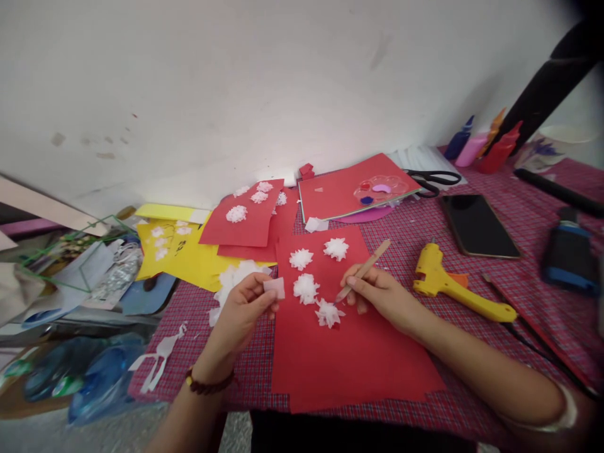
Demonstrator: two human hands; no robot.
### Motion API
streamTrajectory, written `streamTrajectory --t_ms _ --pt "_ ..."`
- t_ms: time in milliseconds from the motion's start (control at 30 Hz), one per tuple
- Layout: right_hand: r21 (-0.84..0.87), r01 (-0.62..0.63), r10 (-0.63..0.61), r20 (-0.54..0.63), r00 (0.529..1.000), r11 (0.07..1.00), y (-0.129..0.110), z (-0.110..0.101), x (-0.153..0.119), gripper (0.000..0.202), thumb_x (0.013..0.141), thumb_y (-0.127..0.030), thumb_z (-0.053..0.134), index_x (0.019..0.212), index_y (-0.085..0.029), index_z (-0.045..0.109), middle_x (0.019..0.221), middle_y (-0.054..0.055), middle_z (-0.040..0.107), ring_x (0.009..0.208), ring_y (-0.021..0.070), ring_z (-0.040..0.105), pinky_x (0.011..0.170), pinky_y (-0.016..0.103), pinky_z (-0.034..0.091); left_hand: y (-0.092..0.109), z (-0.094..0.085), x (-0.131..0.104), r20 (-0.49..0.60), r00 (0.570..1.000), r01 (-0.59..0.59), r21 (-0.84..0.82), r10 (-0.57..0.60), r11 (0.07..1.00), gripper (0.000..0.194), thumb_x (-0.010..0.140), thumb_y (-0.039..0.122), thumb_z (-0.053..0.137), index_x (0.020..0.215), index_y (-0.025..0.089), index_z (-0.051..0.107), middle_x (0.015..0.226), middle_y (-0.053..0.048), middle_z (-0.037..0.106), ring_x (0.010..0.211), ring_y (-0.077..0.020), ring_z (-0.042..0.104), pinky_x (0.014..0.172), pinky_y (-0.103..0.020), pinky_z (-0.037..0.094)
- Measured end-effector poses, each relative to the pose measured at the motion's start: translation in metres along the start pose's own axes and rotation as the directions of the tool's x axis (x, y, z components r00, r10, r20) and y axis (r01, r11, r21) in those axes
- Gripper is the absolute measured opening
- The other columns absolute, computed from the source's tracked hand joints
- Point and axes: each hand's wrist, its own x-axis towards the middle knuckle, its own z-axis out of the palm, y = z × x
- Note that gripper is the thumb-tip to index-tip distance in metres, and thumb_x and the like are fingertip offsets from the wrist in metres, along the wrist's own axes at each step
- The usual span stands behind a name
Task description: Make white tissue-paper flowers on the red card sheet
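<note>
Left fingers [264, 302] pinch a small pale paper square [276, 288]. Right fingers [357, 285] grip a wooden stick [376, 255], its tip at the lowest white flower [328, 313] on red paper [340, 368], on the desk [182, 314]. The stick seems to be pressing petals; thin paper calls for a light next touch.

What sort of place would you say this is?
Probably a home or classroom craft corner: a yellow glue gun, a paint palette and white paper flowers on red paper suggest it.
</note>
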Motion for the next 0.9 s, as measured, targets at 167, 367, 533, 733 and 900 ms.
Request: streamTrajectory --t_ms 167,367,533,733,900 --pt "0.063 0.136 -0.141 0.078 0.987 0.989 -0.005 -0.001 -0.004 0.032 0.085 -0.047 0.06 0.085 -0.016 0.063 0.07 0.001 0.065 0.048 0.0078 0.053 0.048 0.022 0.044 -0.007 0.019 0.005 0.137 0.991 -0.017 0.143 -0.003 0.99 0.013 0.077 0.028 0.068 0.082 0.016 0.066 0.067 0.001 0.061 0.06 -0.0089 0.053 0.057 -0.019 0.042" --pt "0.049 0.242 -0.246 0.101 0.964 0.969 -0.011 0.001 -0.01 0.025 0.089 -0.04 0.058 0.089 -0.017 0.069 0.076 0.004 0.069 0.051 0.0083 0.057 0.051 0.022 0.047 0.001 0.046 0.012 0.263 0.965 -0.105 0.338 0.013 0.935 0.023 0.083 0.034 0.061 0.069 0.017 0.063 0.064 0.001 0.057 0.062 -0.0117 0.049 0.06 -0.023 0.039" --pt "0.026 0.271 -0.272 0.059 0.96 0.962 -0.013 0.001 -0.01 0.023 0.09 -0.037 0.057 0.087 -0.018 0.068 0.074 0.002 0.067 0.052 0.0083 0.057 0.05 0.022 0.048 0.001 0.054 0.013 0.325 0.945 -0.115 0.394 -0.021 0.912 0.026 0.086 0.034 0.054 0.068 0.017 0.062 0.062 0.001 0.056 0.06 -0.0117 0.049 0.058 -0.023 0.037" --pt "0.014 0.258 -0.259 0.056 0.964 0.966 -0.015 0.0 -0.009 0.025 0.089 -0.04 0.057 0.087 -0.017 0.067 0.073 0.002 0.065 0.052 0.0077 0.056 0.049 0.021 0.047 -0.003 0.055 0.014 0.354 0.935 -0.081 0.301 -0.032 0.95 0.024 0.083 0.035 0.061 0.069 0.016 0.064 0.062 0.001 0.057 0.06 -0.0105 0.05 0.059 -0.022 0.039" --pt "0.057 0.241 -0.243 0.04 0.969 0.969 -0.018 -0.002 -0.01 0.025 0.089 -0.041 0.057 0.09 -0.017 0.065 0.072 0.001 0.067 0.05 0.0077 0.056 0.049 0.021 0.047 -0.006 0.051 0.016 0.38 0.909 0.211 -0.065 -0.171 0.975 0.042 0.082 0.051 0.054 0.069 0.013 0.066 0.063 -0.005 0.063 0.057 -0.0137 0.056 0.053 -0.024 0.042"
